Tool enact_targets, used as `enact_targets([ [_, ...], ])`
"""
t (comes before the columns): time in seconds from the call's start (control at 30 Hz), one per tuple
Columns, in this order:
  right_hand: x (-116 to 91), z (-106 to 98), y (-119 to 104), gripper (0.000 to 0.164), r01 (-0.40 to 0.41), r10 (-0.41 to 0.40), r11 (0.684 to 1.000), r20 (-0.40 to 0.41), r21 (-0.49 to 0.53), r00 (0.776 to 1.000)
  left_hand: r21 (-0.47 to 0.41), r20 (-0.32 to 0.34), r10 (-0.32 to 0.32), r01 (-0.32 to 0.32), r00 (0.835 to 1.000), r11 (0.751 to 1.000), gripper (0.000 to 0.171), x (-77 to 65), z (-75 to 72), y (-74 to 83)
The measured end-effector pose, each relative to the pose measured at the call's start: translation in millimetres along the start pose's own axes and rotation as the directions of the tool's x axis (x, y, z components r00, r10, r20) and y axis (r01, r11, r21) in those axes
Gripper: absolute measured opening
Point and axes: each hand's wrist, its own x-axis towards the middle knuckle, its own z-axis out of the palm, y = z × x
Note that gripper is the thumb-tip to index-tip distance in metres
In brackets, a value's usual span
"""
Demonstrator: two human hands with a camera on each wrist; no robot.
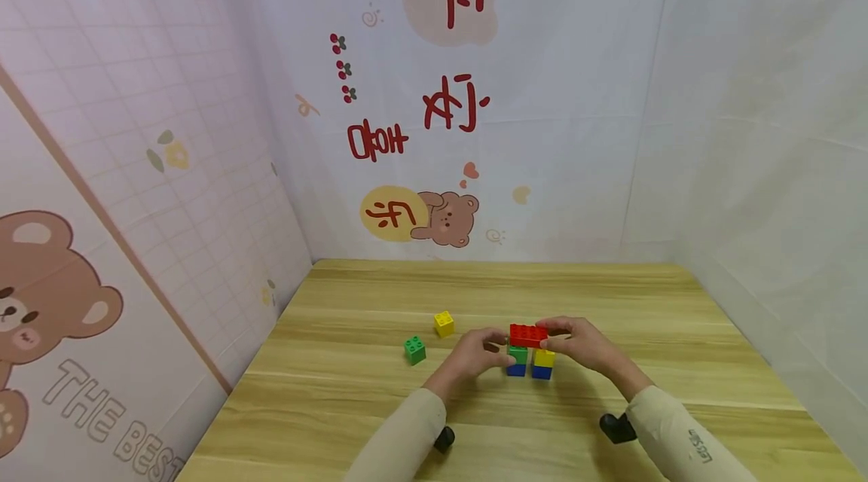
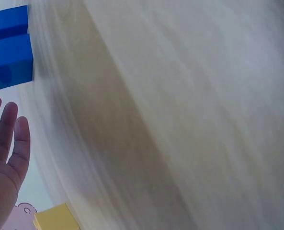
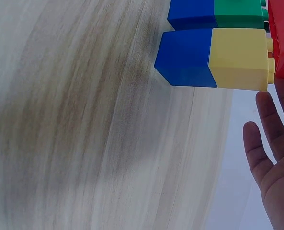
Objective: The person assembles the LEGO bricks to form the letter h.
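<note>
My right hand (image 1: pixel 579 343) pinches a red toy building brick (image 1: pixel 527 336) by its right end. The brick lies across two short stacks; in the right wrist view, studs show between it and the yellow brick (image 3: pixel 238 58). One stack is that yellow brick on a blue brick (image 3: pixel 186 57); the other is a green brick (image 1: pixel 518 355) on a second blue brick (image 1: pixel 516 370). My left hand (image 1: pixel 475 354) is at the left of the green-and-blue stack, fingers spread and gently bent, nothing held. Whether its thumb touches the stack I cannot tell.
A loose green brick (image 1: pixel 415 350) and a loose yellow brick (image 1: pixel 444 324) sit on the wooden table (image 1: pixel 353 407), left of my hands. Printed cloth walls (image 1: pixel 542 90) stand behind and beside the table. Black parts (image 1: pixel 615 428) show at both wrists.
</note>
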Motion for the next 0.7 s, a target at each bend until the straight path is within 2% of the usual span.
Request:
enact_targets([
  [0.13, -0.7, -0.3, 1.7, 0.045, -0.001, 0.001, 1.000, 0.006, 0.014, 1.000, 0.001, -0.003, 0.006, -0.006, 1.000, 1.000, 0.028, 3.1, 5.2, -1.8],
  [0.33, -1.4, -0.4, 1.6, 0.045, 0.002, -0.002, 1.000, 0.008, -0.002, 1.000, 0.008, 0.000, 0.016, -0.016, 1.000, 1.000, 0.026, 4.7, 7.4, -1.3],
  [0.47, -0.8, 0.1, 0.9, 0.044, 0.003, -0.003, 1.000, 0.011, -0.012, 1.000, 0.012, 0.002, 0.011, -0.011, 1.000, 1.000, 0.035, 3.5, 5.9, -1.6],
  [0.7, 0.3, 0.1, 2.7, 0.043, 0.003, -0.003, 1.000, 0.016, -0.011, 1.000, -0.048, 0.001, 0.011, -0.011, 1.000, 0.999, 0.056, 1.5, -0.4, 3.8],
])
